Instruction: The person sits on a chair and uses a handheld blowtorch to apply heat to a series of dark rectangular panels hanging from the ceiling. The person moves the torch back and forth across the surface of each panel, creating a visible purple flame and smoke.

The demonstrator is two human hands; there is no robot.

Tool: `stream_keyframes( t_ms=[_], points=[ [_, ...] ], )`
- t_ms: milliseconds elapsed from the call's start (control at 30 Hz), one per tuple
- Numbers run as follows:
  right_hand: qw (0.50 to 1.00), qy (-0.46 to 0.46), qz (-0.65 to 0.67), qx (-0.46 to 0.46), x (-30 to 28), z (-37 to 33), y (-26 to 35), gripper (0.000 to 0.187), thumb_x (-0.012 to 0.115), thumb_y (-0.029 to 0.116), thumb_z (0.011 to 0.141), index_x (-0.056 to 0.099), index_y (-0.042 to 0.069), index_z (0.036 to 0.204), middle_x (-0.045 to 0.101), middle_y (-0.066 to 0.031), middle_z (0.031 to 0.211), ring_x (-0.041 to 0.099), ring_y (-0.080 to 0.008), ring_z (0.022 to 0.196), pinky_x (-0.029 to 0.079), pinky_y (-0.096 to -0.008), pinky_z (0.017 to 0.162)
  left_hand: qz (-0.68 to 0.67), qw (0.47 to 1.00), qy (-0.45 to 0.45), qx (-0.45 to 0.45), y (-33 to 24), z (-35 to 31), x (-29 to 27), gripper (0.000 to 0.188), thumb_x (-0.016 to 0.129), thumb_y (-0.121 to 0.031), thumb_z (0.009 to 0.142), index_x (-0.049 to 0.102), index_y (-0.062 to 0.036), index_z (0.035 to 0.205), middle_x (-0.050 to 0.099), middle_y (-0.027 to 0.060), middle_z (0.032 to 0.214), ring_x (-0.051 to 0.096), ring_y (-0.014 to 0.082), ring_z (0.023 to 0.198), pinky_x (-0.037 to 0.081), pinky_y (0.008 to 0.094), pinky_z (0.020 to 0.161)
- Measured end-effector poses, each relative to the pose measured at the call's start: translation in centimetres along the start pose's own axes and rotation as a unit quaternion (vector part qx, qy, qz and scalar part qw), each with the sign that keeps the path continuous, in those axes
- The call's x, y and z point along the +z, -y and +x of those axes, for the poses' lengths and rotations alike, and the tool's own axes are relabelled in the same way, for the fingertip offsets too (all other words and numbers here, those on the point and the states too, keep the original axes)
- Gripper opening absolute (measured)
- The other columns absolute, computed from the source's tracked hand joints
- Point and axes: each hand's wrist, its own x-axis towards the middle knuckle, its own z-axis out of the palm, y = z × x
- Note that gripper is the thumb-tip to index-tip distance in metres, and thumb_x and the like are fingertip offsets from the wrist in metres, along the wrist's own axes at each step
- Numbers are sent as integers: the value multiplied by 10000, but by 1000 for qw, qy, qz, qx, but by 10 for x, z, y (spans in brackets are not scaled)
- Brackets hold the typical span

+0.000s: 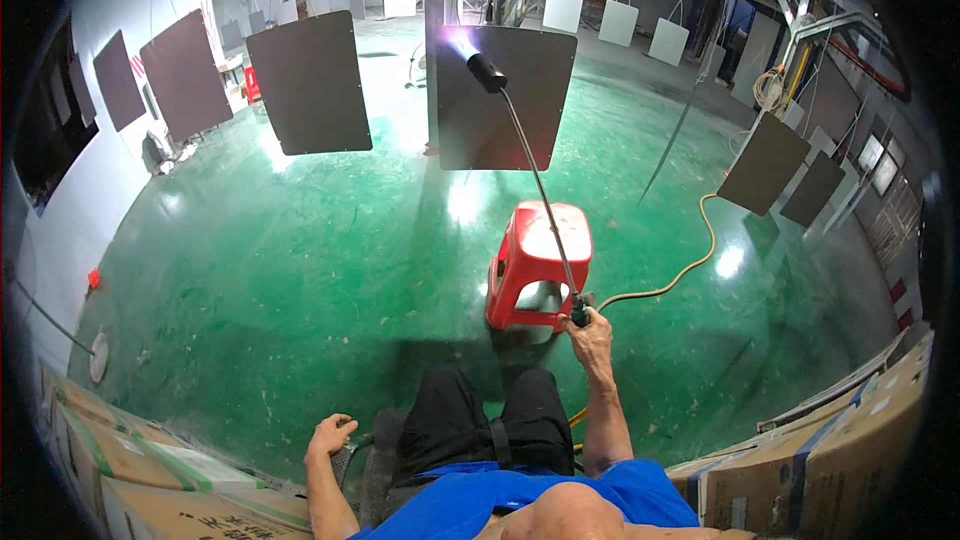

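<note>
Gas torch (540, 180): handle clamped in right hand (592, 340), near right side of red stool (528, 265). Torch runs forward from the hand, crossing over the stool in view. Lit burner (487, 72) sits beyond the stool, flame (462, 44) by 1 dark panel's (515, 120) upper left corner. Left hand (331, 435): near side, well left of stool, fingers bent; cannot tell if gripping.

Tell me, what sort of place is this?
Probably a workshop or small factory: flat panels hang around a large room with a green floor, and the person's right hand holds a lit torch.
</note>
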Motion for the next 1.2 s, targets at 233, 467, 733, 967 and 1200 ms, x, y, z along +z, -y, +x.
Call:
stream_keyframes(
  t_ms=[233, 467, 733, 967, 1200],
  points=[
    [999, -22, -4, 28, -14, -1, -13, 339, 810, 290, 775, 621, 10, 802, 599, -39, 643, 491, -125, 591, 445, -330, 586, 5, 1000, 3, -2, 0, 2, 0, 493, 679, -380, 884, 610, -70, 1261, 693, 138, 1105, 704, 199, 866, 544, 369, 816],
    [996, -60, 33, 56, -33, 5, -36, 284, 786, 216, 790, 596, 7, 773, 558, 25, 664, 467, -89, 602, 415, -297, 565, -19, 1000, 7, 2, -5, -2, -2, 464, 676, -354, 891, 616, -58, 1244, 696, 132, 1081, 700, 197, 851, 547, 357, 794],
    [994, -47, -10, 96, -30, -11, -67, 315, 790, 263, 764, 640, -9, 817, 618, -18, 685, 531, -116, 621, 458, -322, 600, 5, 1000, 2, 1, -11, -5, -2, 457, 660, -337, 906, 604, -45, 1253, 699, 122, 1086, 693, 204, 872, 541, 370, 820],
    [996, 6, -43, 83, -11, -26, -95, 337, 796, 274, 737, 642, -15, 818, 608, -51, 634, 532, -133, 604, 459, -339, 593, 3, 1000, -2, 3, -4, -1, -1, 446, 657, -331, 908, 606, -50, 1250, 694, 120, 1096, 691, 199, 866, 537, 370, 820],
    [987, 68, -66, 129, 5, -34, -107, 390, 813, 324, 723, 632, -5, 830, 560, -39, 609, 508, -140, 581, 451, -356, 584, -13, 1000, -4, 1, 2, 5, 1, 474, 670, -354, 881, 614, -60, 1249, 693, 132, 1101, 694, 206, 872, 537, 369, 807]
  ],
)
